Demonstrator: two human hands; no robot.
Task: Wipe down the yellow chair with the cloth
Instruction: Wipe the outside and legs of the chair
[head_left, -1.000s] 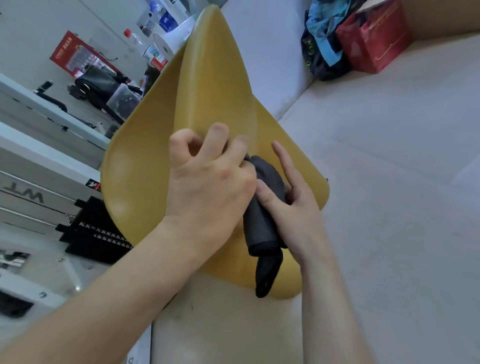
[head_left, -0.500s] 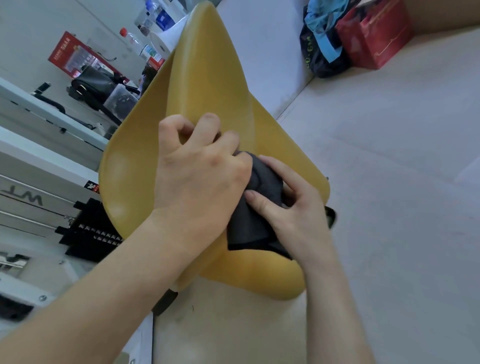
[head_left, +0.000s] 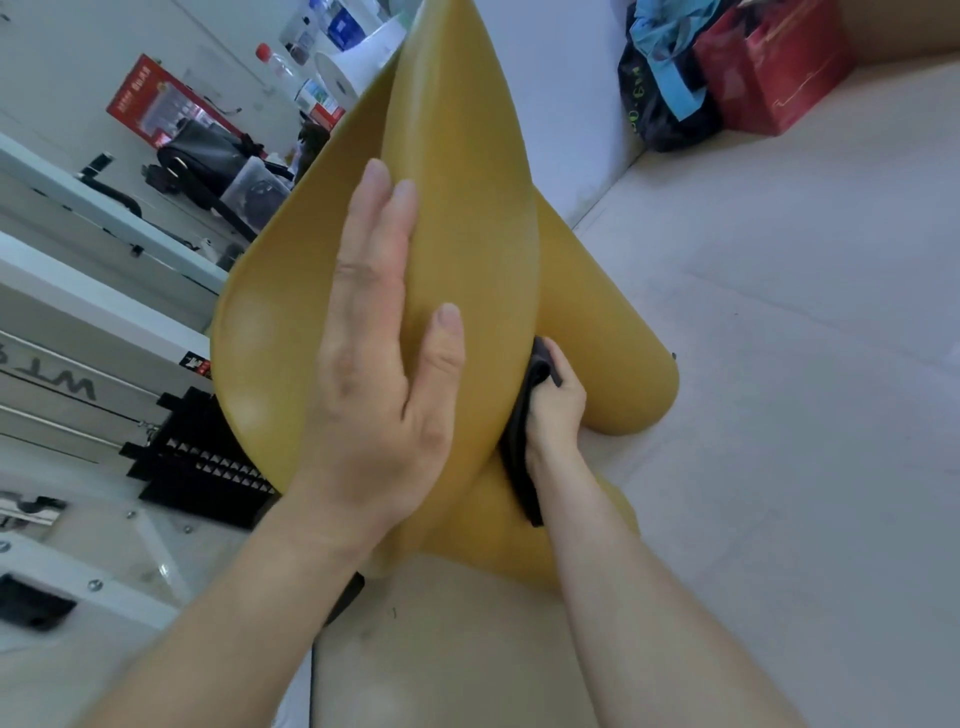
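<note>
A smooth yellow moulded-plastic chair (head_left: 467, 208) fills the middle of the view, its curved shell running from the top edge down towards the person. The left hand (head_left: 374, 395) lies flat on the broad front panel of the shell, its fingers (head_left: 384, 208) straight and held close together and the thumb spread out to the side, all resting on the plastic and gripping nothing. The right hand (head_left: 558, 410) is lower and to the right, tucked in where that panel's edge meets the yellow surface behind it; its fingers are curled tightly round a bunched dark grey fabric cloth (head_left: 522, 457). The cloth is pressed against the chair there, and a loose end hangs down beside the wrist. A pale floor (head_left: 779, 364) spreads out on the right. Against the far wall sit a red cardboard box (head_left: 769, 73) and a black bag with blue fabric spilling from it (head_left: 660, 104). On the left stands a black studded rack (head_left: 208, 462).
</note>
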